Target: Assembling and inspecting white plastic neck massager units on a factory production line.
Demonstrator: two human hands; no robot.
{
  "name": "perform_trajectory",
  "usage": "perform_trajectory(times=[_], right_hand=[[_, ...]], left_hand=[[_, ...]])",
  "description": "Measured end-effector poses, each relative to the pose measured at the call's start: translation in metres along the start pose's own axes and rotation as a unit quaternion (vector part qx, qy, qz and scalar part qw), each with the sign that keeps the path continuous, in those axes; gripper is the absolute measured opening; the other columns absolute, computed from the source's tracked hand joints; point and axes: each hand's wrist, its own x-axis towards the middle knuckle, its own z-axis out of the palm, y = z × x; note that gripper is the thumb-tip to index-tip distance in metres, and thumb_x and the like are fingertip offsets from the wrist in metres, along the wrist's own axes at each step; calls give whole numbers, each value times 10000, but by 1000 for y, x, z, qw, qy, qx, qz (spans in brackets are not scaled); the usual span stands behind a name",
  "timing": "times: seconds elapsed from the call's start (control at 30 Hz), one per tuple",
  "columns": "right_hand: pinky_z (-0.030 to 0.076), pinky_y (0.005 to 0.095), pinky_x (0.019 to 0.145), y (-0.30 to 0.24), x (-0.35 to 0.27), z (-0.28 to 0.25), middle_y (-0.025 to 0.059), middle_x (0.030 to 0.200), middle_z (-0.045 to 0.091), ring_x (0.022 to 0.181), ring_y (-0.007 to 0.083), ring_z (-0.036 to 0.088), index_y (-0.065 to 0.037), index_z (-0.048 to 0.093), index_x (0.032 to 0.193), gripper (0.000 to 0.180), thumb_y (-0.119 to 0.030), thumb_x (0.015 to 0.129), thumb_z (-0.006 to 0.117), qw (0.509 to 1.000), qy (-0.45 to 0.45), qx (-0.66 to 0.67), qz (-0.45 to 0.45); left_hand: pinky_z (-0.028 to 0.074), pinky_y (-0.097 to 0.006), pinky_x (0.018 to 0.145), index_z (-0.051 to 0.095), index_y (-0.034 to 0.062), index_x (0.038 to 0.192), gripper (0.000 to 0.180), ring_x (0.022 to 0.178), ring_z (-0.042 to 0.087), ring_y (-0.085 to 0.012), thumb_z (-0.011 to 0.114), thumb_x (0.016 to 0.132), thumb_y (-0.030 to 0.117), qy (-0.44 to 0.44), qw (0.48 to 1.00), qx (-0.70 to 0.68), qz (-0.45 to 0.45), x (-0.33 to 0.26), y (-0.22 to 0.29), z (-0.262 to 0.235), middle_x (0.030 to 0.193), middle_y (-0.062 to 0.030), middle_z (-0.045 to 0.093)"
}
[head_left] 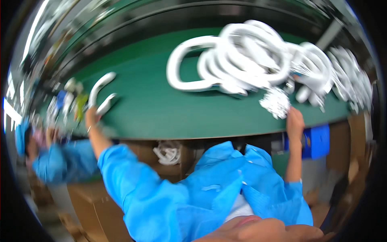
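Observation:
At the left end of the green table, my left hand (92, 117) is closed at the lower end of a curved white tube (97, 89). A shorter white piece (107, 104) lies just right of those fingers. Over on the right, my right hand (295, 120) is at the table's near edge, its fingers bent together against a heap of small white parts (275, 103). Whether it pinches one of them cannot be made out. Behind that heap, thick white rings and curved tubes (232, 52) are piled on one another.
Bundled white pieces (350, 76) line the far right of the green table (149, 109). A blue bin (318, 141) hangs below its edge. Under the table sits an open carton (169, 171) with white pieces. A co-worker in blue (64, 159) sits at left, near blurred coloured items.

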Motion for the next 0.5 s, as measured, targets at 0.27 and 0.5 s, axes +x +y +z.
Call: perform_trajectory(times=[0.27, 0.5], right_hand=[[476, 370, 680, 9, -2, -7, 98, 831, 610, 791, 292, 587, -29, 614, 801, 126, -3, 695, 678, 997, 45, 39, 52], [486, 367, 685, 21, 2, -12, 80, 849, 602, 794, 270, 584, -53, 610, 804, 147, -48, 686, 698, 997, 42, 57, 14]], left_hand=[[465, -232, 407, 558, 65, 988, 178, 541, 575, -189, 470, 879, 174, -87, 865, -459, -184, -96, 206, 99, 771, -102, 619], [417, -230, 412, 508, 43, 1077, 247, 535, 554, -171, 528, 907, 222, -271, 768, -575, -72, -226, 354, 162, 810, -166, 628]])
